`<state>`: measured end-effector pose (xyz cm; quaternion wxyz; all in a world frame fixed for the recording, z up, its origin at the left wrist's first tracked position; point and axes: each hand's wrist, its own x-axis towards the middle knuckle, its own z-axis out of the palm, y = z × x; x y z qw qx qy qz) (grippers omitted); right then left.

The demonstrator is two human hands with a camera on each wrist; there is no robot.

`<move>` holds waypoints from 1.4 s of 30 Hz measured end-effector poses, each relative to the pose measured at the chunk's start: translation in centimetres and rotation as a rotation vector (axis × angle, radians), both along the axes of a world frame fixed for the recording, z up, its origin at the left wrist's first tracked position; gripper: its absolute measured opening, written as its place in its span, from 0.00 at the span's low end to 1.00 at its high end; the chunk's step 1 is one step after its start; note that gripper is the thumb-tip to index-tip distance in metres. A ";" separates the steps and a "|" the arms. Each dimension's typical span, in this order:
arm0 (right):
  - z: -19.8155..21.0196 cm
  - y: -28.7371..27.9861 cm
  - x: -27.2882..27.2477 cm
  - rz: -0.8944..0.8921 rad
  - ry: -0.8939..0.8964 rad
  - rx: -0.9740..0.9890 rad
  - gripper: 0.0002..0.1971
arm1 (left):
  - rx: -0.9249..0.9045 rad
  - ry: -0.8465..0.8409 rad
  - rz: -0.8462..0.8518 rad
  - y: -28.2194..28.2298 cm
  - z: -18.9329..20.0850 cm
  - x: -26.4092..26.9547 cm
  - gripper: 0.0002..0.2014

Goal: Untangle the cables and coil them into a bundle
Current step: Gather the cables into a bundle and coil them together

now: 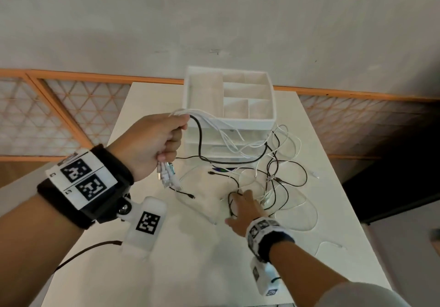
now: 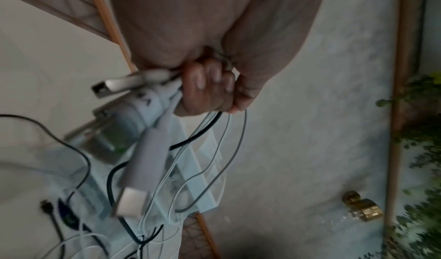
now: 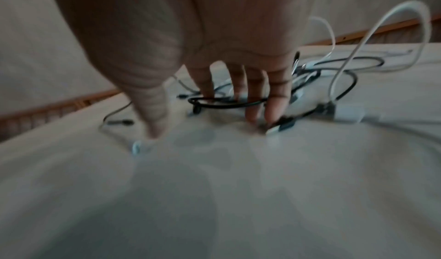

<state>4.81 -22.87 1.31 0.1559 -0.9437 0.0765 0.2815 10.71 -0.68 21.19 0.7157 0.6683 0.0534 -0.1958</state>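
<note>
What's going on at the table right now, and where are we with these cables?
A person is sorting a tangle of black and white cables on a white table. The left hand is raised, gripping a bunch of cable ends with the plugs hanging below the fist. The right hand reaches down with spread fingers into the loose pile near a black cable. Most cables are not yet coiled, lying in front of a white organizer.

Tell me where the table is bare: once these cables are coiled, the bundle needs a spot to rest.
The near edge of the table, between the two forearms, is bare. So is the far-left strip beside the white organizer. It is crowded from the organizer's front to the right hand: loose cables sprawl there, trailing toward the right edge. The left hand grips gathered plug ends.
</note>
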 end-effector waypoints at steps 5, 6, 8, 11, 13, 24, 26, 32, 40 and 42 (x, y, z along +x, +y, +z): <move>-1.0 5.0 -1.9 0.206 -0.158 0.209 0.28 | 0.004 -0.015 0.038 -0.5 0.3 -0.3 0.12; -1.1 5.8 -2.4 0.261 -0.179 0.274 0.29 | 0.005 -0.010 0.043 -0.4 0.1 -0.4 0.12; -0.8 6.6 -3.2 0.370 -0.195 0.365 0.30 | 0.017 0.005 0.053 -0.3 -0.4 -0.6 0.12; 1.0 5.4 -4.4 0.462 -0.263 0.466 0.30 | 0.045 0.019 0.059 0.0 -1.2 -0.8 0.10; 1.9 3.1 -4.9 0.299 -0.526 0.518 0.22 | 0.059 0.022 0.057 0.2 -1.7 -1.0 0.09; -2.2 -7.7 -8.0 -0.315 -0.098 -0.111 0.04 | 0.017 0.124 0.061 -0.6 -4.1 -2.1 0.12; -1.7 -6.6 -8.0 -0.293 -0.152 -0.034 0.05 | 0.002 0.132 0.077 -0.5 -3.8 -2.2 0.10; 5.0 -2.4 -6.2 0.003 -0.473 0.381 0.04 | -0.008 0.147 0.124 0.7 -3.3 -2.2 0.10; 14.7 3.6 -2.3 0.405 -0.700 0.605 0.09 | 0.072 -0.006 -0.065 -0.2 -2.1 -3.5 0.10; 16.2 3.9 -1.2 0.350 -0.770 0.714 0.11 | 0.053 -0.060 -0.114 -0.4 -1.9 -3.6 0.09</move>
